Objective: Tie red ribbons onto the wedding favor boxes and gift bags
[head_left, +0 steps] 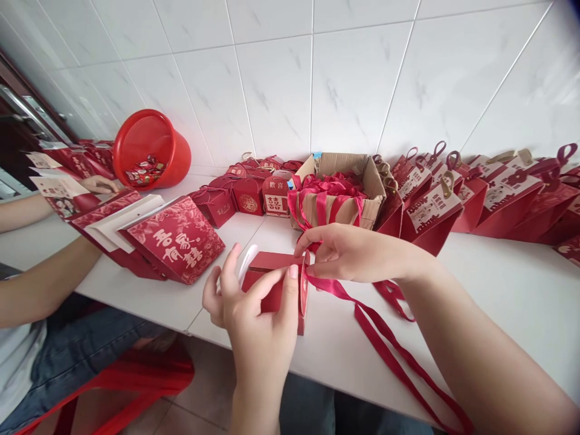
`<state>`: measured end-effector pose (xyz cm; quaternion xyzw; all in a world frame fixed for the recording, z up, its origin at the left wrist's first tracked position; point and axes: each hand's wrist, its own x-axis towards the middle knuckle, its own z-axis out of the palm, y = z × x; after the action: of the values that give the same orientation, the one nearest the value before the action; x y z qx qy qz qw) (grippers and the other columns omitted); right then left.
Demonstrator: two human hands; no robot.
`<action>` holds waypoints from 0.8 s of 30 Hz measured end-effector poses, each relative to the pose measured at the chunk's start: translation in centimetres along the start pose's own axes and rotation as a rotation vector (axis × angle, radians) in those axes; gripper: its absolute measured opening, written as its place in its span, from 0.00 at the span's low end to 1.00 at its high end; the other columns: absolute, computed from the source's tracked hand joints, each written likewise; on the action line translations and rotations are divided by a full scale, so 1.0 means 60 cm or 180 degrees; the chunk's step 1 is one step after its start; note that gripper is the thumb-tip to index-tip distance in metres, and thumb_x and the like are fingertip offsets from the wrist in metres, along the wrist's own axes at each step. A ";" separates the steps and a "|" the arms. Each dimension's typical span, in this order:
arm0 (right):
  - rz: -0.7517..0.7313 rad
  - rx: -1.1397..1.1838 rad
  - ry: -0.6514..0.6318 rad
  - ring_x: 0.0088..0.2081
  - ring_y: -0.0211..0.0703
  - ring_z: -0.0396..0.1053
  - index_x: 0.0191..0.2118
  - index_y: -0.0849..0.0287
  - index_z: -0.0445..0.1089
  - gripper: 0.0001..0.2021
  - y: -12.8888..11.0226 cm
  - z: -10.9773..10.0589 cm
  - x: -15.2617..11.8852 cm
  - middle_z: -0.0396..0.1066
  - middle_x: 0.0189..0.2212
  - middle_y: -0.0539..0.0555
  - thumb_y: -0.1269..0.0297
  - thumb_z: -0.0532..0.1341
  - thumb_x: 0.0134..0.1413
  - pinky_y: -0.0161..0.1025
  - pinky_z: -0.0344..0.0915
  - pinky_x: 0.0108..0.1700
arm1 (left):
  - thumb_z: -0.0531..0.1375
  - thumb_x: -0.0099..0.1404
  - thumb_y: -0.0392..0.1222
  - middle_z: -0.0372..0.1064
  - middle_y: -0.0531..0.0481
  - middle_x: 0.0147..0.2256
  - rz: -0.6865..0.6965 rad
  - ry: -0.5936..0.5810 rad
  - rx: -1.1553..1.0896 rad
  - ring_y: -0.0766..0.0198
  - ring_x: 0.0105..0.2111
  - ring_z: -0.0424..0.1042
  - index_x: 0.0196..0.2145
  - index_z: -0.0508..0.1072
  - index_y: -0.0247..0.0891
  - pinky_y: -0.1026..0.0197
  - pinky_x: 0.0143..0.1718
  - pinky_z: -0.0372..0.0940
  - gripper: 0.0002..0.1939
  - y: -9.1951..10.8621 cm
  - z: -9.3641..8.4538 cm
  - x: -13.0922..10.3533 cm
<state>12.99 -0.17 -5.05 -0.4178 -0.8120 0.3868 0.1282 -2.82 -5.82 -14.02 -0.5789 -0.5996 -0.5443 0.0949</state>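
Note:
In front of me on the white table sits a small red gift box point(270, 261), partly covered by my hands. My left hand point(256, 308) pinches the box's raised right-hand flap between thumb and index finger, its other fingers held apart. A red ribbon point(334, 287) runs from that flap toward the right and hangs over the table's front edge. Fingers of my right hand point(347, 251) are closed on the ribbon at the flap; the exact fingertip contact is partly hidden. A white strip point(248, 257) sticks up at the box's left end.
A cardboard box point(372, 205) full of red ribbons stands behind. Small finished red boxes point(249, 194) sit beside it, with red handled bags point(430, 214) to the right. Leftward are large red bags point(181, 241), a red bucket point(179, 151) with sweets and another person's arms point(49, 284).

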 end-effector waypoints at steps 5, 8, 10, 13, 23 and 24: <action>-0.0007 0.0000 -0.0075 0.29 0.38 0.68 0.44 0.57 0.70 0.12 0.000 0.002 0.002 0.73 0.31 0.51 0.67 0.60 0.52 0.33 0.63 0.29 | 0.65 0.60 0.46 0.58 0.49 0.61 -0.0187 0.0055 -0.0031 0.38 0.64 0.49 0.31 0.81 0.46 0.32 0.60 0.49 0.04 0.008 0.003 -0.008; -0.0018 0.0001 -0.0067 0.31 0.39 0.69 0.44 0.57 0.70 0.11 -0.001 0.001 0.001 0.73 0.32 0.51 0.66 0.60 0.53 0.33 0.63 0.30 | 0.65 0.60 0.45 0.57 0.50 0.62 -0.0250 0.0017 -0.0093 0.38 0.64 0.48 0.31 0.81 0.47 0.32 0.59 0.51 0.03 0.006 0.005 -0.010; -0.0034 -0.0068 -0.0044 0.33 0.40 0.70 0.45 0.57 0.70 0.12 -0.001 -0.003 -0.002 0.73 0.34 0.52 0.66 0.60 0.54 0.34 0.64 0.32 | 0.65 0.60 0.44 0.58 0.50 0.61 -0.0228 0.0053 -0.0141 0.40 0.63 0.50 0.31 0.81 0.47 0.33 0.59 0.53 0.03 0.003 0.006 -0.010; -0.0187 -0.0284 -0.0003 0.37 0.41 0.70 0.46 0.58 0.72 0.11 0.003 -0.010 -0.010 0.74 0.38 0.53 0.65 0.59 0.57 0.36 0.65 0.37 | 0.65 0.60 0.43 0.62 0.48 0.59 -0.0161 0.0209 -0.0336 0.43 0.61 0.58 0.31 0.81 0.46 0.37 0.59 0.55 0.03 0.001 0.005 -0.007; -0.1378 0.0105 0.0457 0.40 0.40 0.69 0.38 0.60 0.74 0.05 0.005 0.010 0.006 0.73 0.37 0.53 0.66 0.61 0.59 0.37 0.66 0.43 | 0.63 0.62 0.42 0.65 0.47 0.57 -0.0565 0.0329 -0.1229 0.51 0.59 0.62 0.36 0.79 0.43 0.47 0.59 0.60 0.05 0.006 -0.012 0.000; -0.1374 0.0235 0.0564 0.38 0.40 0.70 0.37 0.60 0.73 0.05 0.004 0.009 0.005 0.73 0.36 0.53 0.66 0.61 0.59 0.37 0.66 0.43 | 0.63 0.63 0.42 0.66 0.47 0.56 -0.0616 0.0341 -0.1267 0.51 0.58 0.63 0.39 0.78 0.43 0.48 0.59 0.59 0.07 0.003 -0.012 0.002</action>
<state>12.65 -0.12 -5.61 -0.2619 -0.8534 0.3417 0.2938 -3.08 -6.35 -13.52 -0.4963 -0.5272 -0.6885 -0.0420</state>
